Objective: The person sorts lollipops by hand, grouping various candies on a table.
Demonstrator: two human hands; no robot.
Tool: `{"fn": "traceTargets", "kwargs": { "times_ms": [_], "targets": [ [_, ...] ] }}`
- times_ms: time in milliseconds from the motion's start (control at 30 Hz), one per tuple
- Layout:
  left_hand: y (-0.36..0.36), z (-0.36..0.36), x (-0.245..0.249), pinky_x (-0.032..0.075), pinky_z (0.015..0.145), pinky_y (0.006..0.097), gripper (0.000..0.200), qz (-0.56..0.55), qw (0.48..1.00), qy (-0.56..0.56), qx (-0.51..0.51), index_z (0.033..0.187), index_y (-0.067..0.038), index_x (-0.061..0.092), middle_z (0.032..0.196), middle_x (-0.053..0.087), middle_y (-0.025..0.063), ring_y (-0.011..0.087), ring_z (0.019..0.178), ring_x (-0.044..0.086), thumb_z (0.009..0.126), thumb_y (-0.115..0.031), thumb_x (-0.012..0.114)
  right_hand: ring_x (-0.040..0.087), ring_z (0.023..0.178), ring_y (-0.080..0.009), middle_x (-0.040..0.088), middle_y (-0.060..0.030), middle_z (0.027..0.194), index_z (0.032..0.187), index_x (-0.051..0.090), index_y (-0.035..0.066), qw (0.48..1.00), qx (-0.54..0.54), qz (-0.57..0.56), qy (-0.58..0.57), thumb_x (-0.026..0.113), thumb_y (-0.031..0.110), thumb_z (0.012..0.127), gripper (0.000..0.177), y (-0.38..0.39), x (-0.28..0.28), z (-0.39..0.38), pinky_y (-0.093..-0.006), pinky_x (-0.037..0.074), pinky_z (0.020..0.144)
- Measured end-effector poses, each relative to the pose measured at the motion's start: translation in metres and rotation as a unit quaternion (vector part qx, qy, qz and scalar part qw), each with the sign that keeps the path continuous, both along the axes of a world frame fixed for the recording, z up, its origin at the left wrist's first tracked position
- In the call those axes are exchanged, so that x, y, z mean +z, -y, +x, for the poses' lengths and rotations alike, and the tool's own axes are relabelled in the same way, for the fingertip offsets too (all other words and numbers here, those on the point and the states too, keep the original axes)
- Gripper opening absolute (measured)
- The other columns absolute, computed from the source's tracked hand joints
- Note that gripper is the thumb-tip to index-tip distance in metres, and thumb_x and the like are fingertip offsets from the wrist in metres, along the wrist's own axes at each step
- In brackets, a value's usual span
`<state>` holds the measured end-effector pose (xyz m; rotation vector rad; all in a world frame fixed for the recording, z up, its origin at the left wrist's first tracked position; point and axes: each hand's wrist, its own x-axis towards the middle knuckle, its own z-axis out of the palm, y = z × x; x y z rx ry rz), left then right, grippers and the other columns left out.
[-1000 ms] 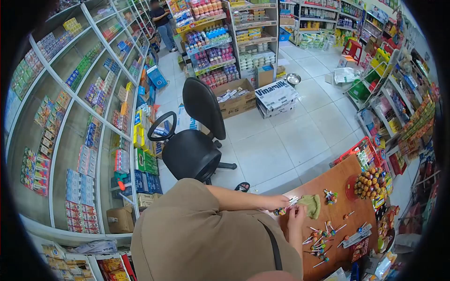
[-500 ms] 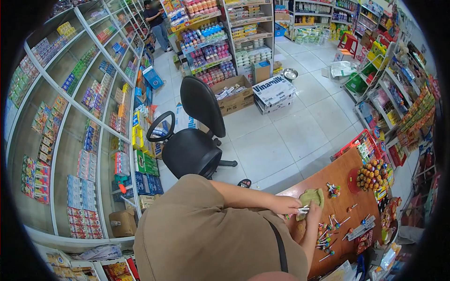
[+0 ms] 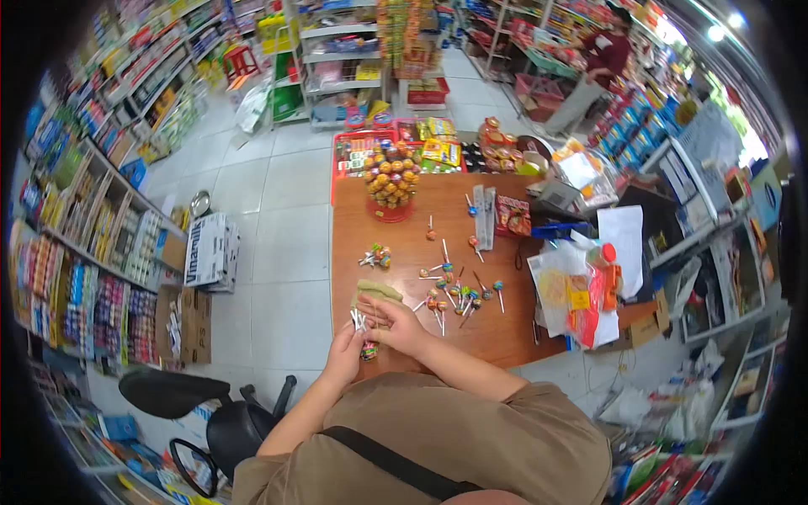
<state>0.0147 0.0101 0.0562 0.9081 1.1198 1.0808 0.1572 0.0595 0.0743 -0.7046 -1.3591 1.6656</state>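
Two hands (image 3: 397, 328), one held lollipop bunch (image 3: 369, 350), one green cloth (image 3: 379, 289), one lollipop stand (image 3: 390, 213)

Around the brown wooden tabletop (image 3: 349, 236), pale square-tiled floor (image 3: 295, 244). To the left, a black office chair (image 3: 172, 393), then crowded shelves (image 3: 107, 215) (curving in this wide view); farther back, a red stool (image 3: 241, 63); upper right, bright lamps (image 3: 715, 33).

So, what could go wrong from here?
The bunch of lollipops sits between left hand and right hand, sticks splayed; one might slip out. Loose lollipops lie scattered just right of the right hand, so a sideways swing could knock some. The green cloth lies close to the fingers and might snag.
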Motion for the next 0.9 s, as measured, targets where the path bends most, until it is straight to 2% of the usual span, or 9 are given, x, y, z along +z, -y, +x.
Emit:
{"fn": "traceTargets", "kwargs": {
  "times_ms": [67, 200, 267, 400, 500, 567, 767, 833, 900],
  "targets": [
    [-0.004, -0.007, 0.004, 0.041, 0.078, 0.0272, 0.02, 0.049, 0.993, -0.106, -0.022, 0.099, 0.001, 0.053, 0.097, 0.052, 0.0071, 0.0149, 0.088, 0.049, 0.086, -0.005, 0.04, 0.047, 0.11, -0.0215, 0.048, -0.0159, 0.116, 0.122, 0.041, -0.001, 0.95, -0.01, 0.216, 0.225, 0.068, 0.017, 0.073, 0.058, -0.004, 0.009, 0.001, -0.0325, 0.04, 0.091],
    [-0.007, -0.004, 0.031, 0.042, 0.076, 0.0368, 0.019, 0.226, 0.865, -0.439, -0.087, 0.094, 0.002, 0.056, 0.098, 0.053, 0.0153, 0.0295, 0.089, 0.051, 0.079, -0.003, 0.045, 0.047, 0.107, -0.0293, 0.047, -0.0192, 0.115, 0.123, 0.04, 0.0, 0.923, -0.012, 0.273, 0.271, 0.067, 0.028, 0.072, 0.064, -0.003, 0.009, 0.004, -0.0358, 0.04, 0.088],
    [-0.002, 0.002, 0.056, 0.042, 0.078, 0.0397, 0.02, 0.227, 0.783, -0.575, -0.074, 0.092, 0.003, 0.056, 0.101, 0.051, 0.0185, 0.0351, 0.091, 0.049, 0.075, -0.003, 0.048, 0.05, 0.104, -0.0284, 0.049, -0.0195, 0.114, 0.12, 0.042, -0.002, 0.97, 0.021, 0.132, 0.204, 0.067, 0.027, 0.072, 0.061, -0.001, 0.01, 0.006, -0.0352, 0.041, 0.086],
    [-0.006, -0.011, 0.048, 0.042, 0.077, 0.04, 0.019, 0.281, 0.728, -0.609, -0.144, 0.09, 0.002, 0.057, 0.101, 0.051, 0.016, 0.0345, 0.09, 0.048, 0.073, -0.005, 0.051, 0.053, 0.101, -0.0188, 0.048, -0.0168, 0.118, 0.122, 0.039, -0.005, 0.996, 0.019, 0.001, 0.092, 0.067, 0.02, 0.075, 0.06, 0.001, -0.035, -0.004, -0.0296, 0.042, 0.087],
    [-0.005, -0.012, 0.046, 0.042, 0.076, 0.0393, 0.018, 0.278, 0.696, -0.635, -0.187, 0.087, 0.002, 0.056, 0.096, 0.052, 0.0153, 0.0334, 0.087, 0.048, 0.072, -0.006, 0.05, 0.052, 0.102, -0.018, 0.047, -0.0185, 0.12, 0.12, 0.038, -0.009, 0.967, 0.014, 0.099, 0.234, 0.065, 0.02, 0.076, 0.059, 0.001, -0.042, -0.008, -0.0301, 0.043, 0.085],
    [-0.006, -0.009, 0.045, 0.042, 0.074, 0.0388, 0.019, 0.292, 0.67, -0.653, -0.199, 0.087, 0.002, 0.055, 0.092, 0.051, 0.0146, 0.0323, 0.086, 0.048, 0.071, -0.005, 0.049, 0.051, 0.103, -0.02, 0.048, -0.0184, 0.117, 0.121, 0.038, -0.008, 0.978, 0.016, -0.018, 0.206, 0.063, 0.017, 0.078, 0.056, 0.0, -0.033, -0.009, -0.0303, 0.043, 0.085],
    [-0.003, -0.002, 0.034, 0.041, 0.073, 0.0389, 0.025, 0.3, 0.655, -0.651, -0.238, 0.095, 0.001, 0.053, 0.094, 0.05, 0.013, 0.0302, 0.088, 0.047, 0.071, -0.006, 0.047, 0.054, 0.095, -0.0189, 0.057, -0.0134, 0.102, 0.109, 0.049, -0.005, 0.983, -0.024, -0.168, 0.071, 0.066, 0.019, 0.074, 0.046, 0.0, -0.035, -0.007, -0.0296, 0.045, 0.079],
    [-0.004, -0.001, 0.038, 0.041, 0.077, 0.0385, 0.029, 0.31, 0.688, -0.606, -0.251, 0.098, 0.001, 0.053, 0.101, 0.049, 0.0145, 0.0303, 0.092, 0.047, 0.071, -0.006, 0.047, 0.055, 0.091, -0.0162, 0.059, -0.0096, 0.097, 0.104, 0.053, -0.002, 0.975, 0.021, -0.218, 0.03, 0.066, 0.013, 0.072, 0.038, -0.012, -0.046, 0.0, -0.0276, 0.045, 0.077],
    [-0.004, 0.003, 0.034, 0.039, 0.087, 0.038, 0.029, 0.393, 0.675, -0.58, -0.23, 0.097, 0.0, 0.056, 0.113, 0.046, 0.016, 0.0323, 0.101, 0.045, 0.071, -0.004, 0.047, 0.056, 0.083, -0.0147, 0.06, -0.0068, 0.091, 0.096, 0.057, 0.002, 0.977, 0.02, -0.21, 0.015, 0.063, 0.013, 0.073, 0.026, -0.019, -0.054, -0.003, -0.0273, 0.045, 0.073]
  ]
}}
